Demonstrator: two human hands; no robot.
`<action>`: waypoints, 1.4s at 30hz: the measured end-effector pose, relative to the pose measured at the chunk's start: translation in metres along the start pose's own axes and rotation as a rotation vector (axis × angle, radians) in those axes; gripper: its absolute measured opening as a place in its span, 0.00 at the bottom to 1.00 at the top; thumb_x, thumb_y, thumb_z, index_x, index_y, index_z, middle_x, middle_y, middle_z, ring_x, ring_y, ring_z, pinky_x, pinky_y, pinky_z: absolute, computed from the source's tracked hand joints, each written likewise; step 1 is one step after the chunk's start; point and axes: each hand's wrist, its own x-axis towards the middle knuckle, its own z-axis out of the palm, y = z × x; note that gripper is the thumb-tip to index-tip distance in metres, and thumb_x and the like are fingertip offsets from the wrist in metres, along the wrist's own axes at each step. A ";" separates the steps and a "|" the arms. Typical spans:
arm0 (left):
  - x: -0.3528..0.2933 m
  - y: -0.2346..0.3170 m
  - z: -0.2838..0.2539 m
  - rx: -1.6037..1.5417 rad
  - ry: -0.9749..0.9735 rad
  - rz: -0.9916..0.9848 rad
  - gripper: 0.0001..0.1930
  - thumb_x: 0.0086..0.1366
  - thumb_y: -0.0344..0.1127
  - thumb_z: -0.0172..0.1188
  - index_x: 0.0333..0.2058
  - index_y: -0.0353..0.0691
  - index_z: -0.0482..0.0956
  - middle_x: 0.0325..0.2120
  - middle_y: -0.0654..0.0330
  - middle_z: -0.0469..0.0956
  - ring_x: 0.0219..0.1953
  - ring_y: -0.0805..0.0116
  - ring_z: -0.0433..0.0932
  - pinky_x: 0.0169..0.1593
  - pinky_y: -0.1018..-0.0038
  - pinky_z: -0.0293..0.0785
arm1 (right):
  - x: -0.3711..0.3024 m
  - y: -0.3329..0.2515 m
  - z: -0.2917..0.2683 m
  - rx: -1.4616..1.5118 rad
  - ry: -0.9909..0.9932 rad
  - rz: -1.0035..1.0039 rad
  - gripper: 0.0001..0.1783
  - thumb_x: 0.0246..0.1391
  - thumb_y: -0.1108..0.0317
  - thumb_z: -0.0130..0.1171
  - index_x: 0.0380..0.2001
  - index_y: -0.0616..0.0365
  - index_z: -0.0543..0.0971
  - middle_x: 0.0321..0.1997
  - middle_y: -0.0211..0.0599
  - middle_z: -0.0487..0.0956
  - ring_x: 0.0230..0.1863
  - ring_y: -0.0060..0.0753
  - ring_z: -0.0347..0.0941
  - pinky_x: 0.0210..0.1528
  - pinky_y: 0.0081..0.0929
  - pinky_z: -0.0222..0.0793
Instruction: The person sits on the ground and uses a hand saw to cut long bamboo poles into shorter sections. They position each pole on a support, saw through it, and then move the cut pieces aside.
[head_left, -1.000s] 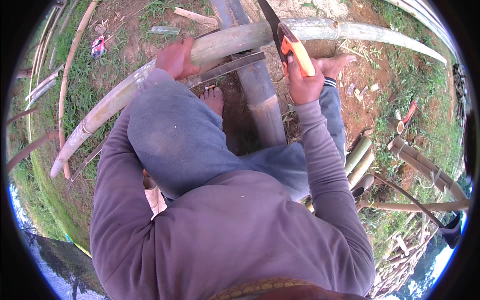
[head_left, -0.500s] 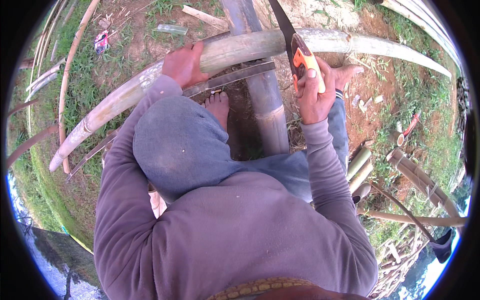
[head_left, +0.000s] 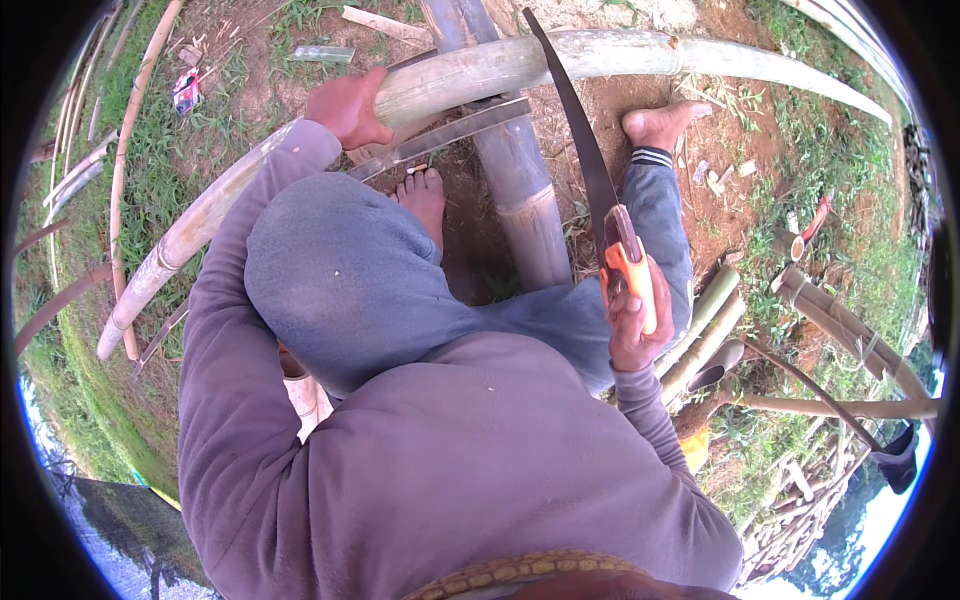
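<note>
A long pale bamboo pole [head_left: 460,80] lies crosswise before me, resting over a thick grey bamboo post [head_left: 510,170]. My left hand [head_left: 348,108] is wrapped over the pole, left of the post. In my right hand [head_left: 640,310] is a hand saw [head_left: 580,120] by its orange handle. Its dark curved blade points away from me, with the far part at the pole just right of the post. A flat bamboo strip [head_left: 440,140] runs on the near side of the pole. My bare feet are on the ground to either side of the post.
Cut bamboo pieces [head_left: 705,340] lie by my right leg. Farther right are a bamboo length [head_left: 830,325], a tool with a red handle [head_left: 818,217] and a long-handled tool with a dark head [head_left: 893,460]. Thin poles [head_left: 125,180] lie on the grass at left.
My right hand has drawn the saw back toward me, so more of its blade shows on the near side of the pole. My left hand keeps its hold on the pole.
</note>
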 end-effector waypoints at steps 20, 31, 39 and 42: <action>0.005 0.019 0.009 0.105 0.062 -0.005 0.43 0.51 0.52 0.77 0.62 0.46 0.68 0.51 0.44 0.82 0.50 0.38 0.84 0.54 0.47 0.81 | -0.015 -0.008 0.000 0.021 0.042 0.064 0.30 0.72 0.60 0.63 0.65 0.74 0.74 0.61 0.55 0.83 0.60 0.46 0.82 0.63 0.40 0.78; 0.009 0.016 -0.001 0.094 0.093 0.000 0.41 0.51 0.51 0.77 0.60 0.44 0.70 0.45 0.43 0.85 0.47 0.38 0.86 0.52 0.48 0.81 | 0.099 0.002 0.074 0.061 0.098 -0.115 0.25 0.70 0.63 0.65 0.62 0.69 0.79 0.57 0.50 0.86 0.51 0.33 0.84 0.54 0.30 0.79; 0.002 0.002 0.011 0.072 0.091 0.019 0.39 0.48 0.51 0.77 0.57 0.44 0.72 0.43 0.45 0.86 0.46 0.38 0.85 0.51 0.49 0.81 | -0.002 0.022 0.013 0.062 -0.002 -0.060 0.30 0.73 0.57 0.59 0.65 0.74 0.74 0.61 0.57 0.82 0.61 0.49 0.82 0.62 0.39 0.79; 0.024 0.011 -0.001 0.036 0.001 0.062 0.40 0.46 0.51 0.79 0.56 0.44 0.74 0.42 0.44 0.86 0.46 0.39 0.85 0.50 0.50 0.81 | 0.112 0.021 0.076 0.054 0.093 -0.100 0.24 0.71 0.64 0.63 0.62 0.69 0.79 0.59 0.52 0.84 0.55 0.36 0.83 0.55 0.32 0.80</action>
